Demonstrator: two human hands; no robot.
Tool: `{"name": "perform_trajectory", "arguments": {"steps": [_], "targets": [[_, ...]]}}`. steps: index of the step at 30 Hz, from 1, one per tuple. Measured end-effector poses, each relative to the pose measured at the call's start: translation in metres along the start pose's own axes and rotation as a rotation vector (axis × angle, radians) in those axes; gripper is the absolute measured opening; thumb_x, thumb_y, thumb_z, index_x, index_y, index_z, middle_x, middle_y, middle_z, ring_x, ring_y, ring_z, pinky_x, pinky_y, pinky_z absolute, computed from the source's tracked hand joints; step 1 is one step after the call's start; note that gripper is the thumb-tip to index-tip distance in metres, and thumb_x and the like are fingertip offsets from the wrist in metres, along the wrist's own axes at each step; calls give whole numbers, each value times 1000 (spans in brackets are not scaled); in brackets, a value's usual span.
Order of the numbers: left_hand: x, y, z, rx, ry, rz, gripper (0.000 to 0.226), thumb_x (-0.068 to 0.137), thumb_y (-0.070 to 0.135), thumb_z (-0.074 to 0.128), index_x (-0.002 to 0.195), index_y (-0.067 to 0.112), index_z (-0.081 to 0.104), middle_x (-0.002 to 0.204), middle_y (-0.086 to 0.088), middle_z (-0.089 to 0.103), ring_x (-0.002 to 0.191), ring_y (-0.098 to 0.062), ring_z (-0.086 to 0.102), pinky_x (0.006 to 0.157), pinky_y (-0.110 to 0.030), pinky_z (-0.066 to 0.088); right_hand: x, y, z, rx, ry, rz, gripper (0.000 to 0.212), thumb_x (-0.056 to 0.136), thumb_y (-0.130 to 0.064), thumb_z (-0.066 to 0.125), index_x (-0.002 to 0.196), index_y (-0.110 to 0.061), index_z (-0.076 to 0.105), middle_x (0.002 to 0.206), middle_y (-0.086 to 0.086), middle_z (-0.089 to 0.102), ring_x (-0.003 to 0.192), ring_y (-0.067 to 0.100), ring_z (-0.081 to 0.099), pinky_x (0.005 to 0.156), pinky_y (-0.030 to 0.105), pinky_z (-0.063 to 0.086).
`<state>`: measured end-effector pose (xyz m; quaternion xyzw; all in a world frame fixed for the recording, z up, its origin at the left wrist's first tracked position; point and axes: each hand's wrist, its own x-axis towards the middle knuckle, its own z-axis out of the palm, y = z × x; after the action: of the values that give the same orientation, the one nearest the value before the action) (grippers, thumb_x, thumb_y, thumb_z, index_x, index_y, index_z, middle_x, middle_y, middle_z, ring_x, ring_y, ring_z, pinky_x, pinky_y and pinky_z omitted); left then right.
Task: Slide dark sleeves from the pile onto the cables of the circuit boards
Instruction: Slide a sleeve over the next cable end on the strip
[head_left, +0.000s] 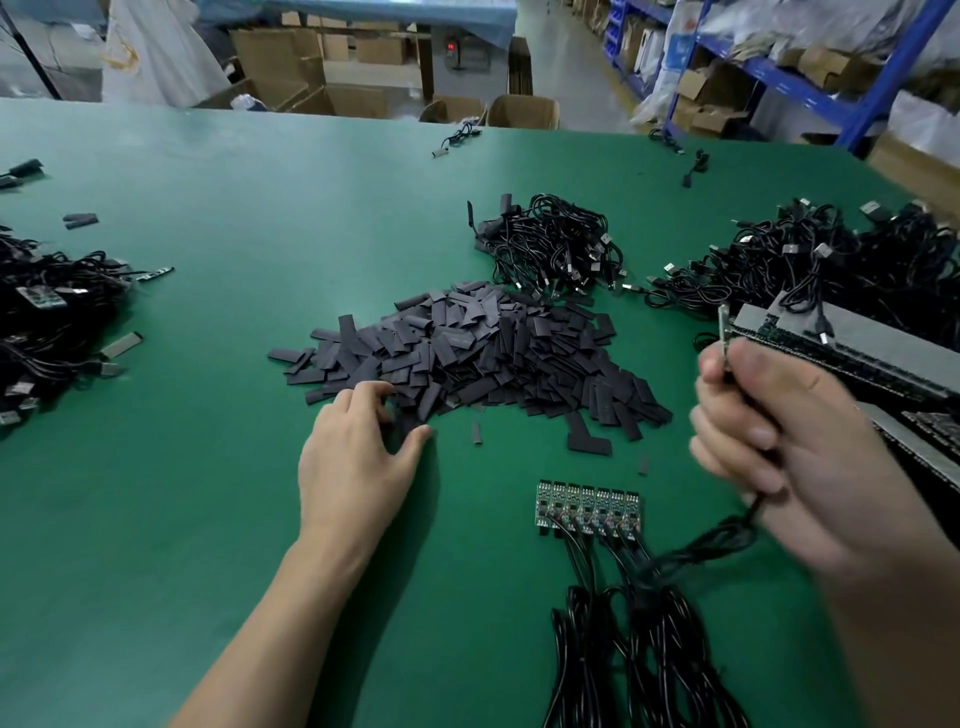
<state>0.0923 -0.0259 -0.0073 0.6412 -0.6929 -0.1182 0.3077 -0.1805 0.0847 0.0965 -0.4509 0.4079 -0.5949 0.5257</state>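
Observation:
A big pile of dark flat sleeves (478, 353) lies in the middle of the green table (218, 322). My left hand (358, 457) rests at the pile's near left edge, its fingers and thumb closing around a sleeve there. My right hand (779, 447) is raised at the right and grips a black cable (722, 540) with its metal plug end (723, 332) sticking up above the fist. That cable runs down to a row of several small green circuit boards (588, 506) lying side by side, their black cables (639, 649) bundled towards me.
Heaps of black USB cables lie behind the pile (556, 244), at the far right (810, 265) and at the left edge (47, 322). Grey trays (852, 343) stand at the right. A few loose sleeves (587, 441) lie near the boards. Cardboard boxes and blue shelving stand beyond the table.

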Motion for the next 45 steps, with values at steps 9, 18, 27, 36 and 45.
{"name": "perform_trajectory", "arguments": {"steps": [9,18,27,36,45], "targets": [[-2,5,-8,60,105,54,26,82,19,72,107,24,72,85,9,70,84,-25,67,73,-40,54,-5,14,-9,-624,-36,328,39,79,-61,62,78,-24,73,54,-8,35,45,9,25,41,15,23],[2,0,-8,-59,137,62,23,83,14,72,99,30,74,84,14,72,77,-15,68,66,-29,49,4,79,13,-602,-7,335,29,103,-33,59,92,-7,63,58,-10,38,53,9,27,51,19,26],[-33,40,5,-386,-153,652,16,95,20,69,109,27,73,97,18,69,87,1,65,74,-7,41,1,88,7,-529,-11,195,18,94,-40,74,108,-29,74,76,-7,76,60,-5,59,66,13,44],[-40,48,5,-639,-339,468,13,95,28,68,105,26,76,95,13,75,88,-11,71,70,-17,50,-2,90,5,-498,-13,100,7,86,-33,73,91,-28,73,85,1,78,83,16,75,86,37,59],[-36,47,1,-883,-702,195,26,85,45,72,106,33,79,98,4,79,92,-12,73,85,-26,55,-6,89,8,-509,32,-14,25,81,-50,78,92,-28,76,83,-3,75,77,31,72,74,46,58]]}}
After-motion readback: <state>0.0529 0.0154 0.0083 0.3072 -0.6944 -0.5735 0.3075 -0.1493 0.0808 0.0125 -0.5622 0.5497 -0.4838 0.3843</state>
